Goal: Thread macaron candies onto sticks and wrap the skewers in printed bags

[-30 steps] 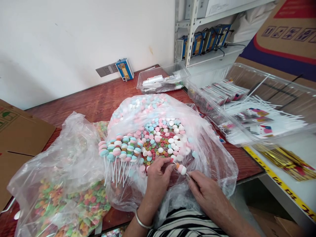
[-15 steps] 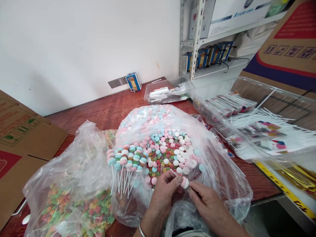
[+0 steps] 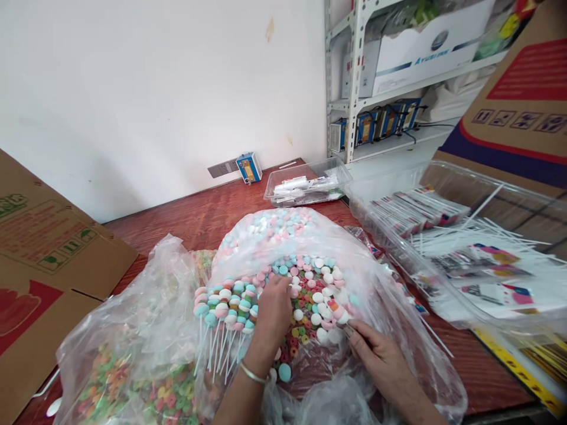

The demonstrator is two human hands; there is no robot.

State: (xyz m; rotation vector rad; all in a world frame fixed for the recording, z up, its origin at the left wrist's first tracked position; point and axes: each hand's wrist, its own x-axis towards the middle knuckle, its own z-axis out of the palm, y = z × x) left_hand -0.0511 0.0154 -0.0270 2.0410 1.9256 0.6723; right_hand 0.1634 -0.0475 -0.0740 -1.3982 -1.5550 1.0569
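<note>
Half a second ago both hands met at the candy skewer (image 3: 338,311); now they are apart, and only the right hand (image 3: 376,354) has it, thumb and fingers pinched together at its lower end, with the pink and white pieces and a reddish-orange ring pointing up and away to the left, just above the loose candies. The left hand (image 3: 274,307) has left the skewer and moved forward and leftward to the pile of pink, white and blue candy discs (image 3: 318,297) in the open plastic bag (image 3: 411,336); its fingers are bent down, the tips are hidden, and whether they have closed on a piece I cannot tell. Where the hands used to cover the near part of the pile, more candy rings (image 3: 301,333) and a blue disc now show. The bunch of filled sticks (image 3: 228,304) lies just left of the left hand, as before. The view has tilted, so the red-brown table (image 3: 163,218) sits lower and more of the shelf rack (image 3: 353,88) shows
</note>
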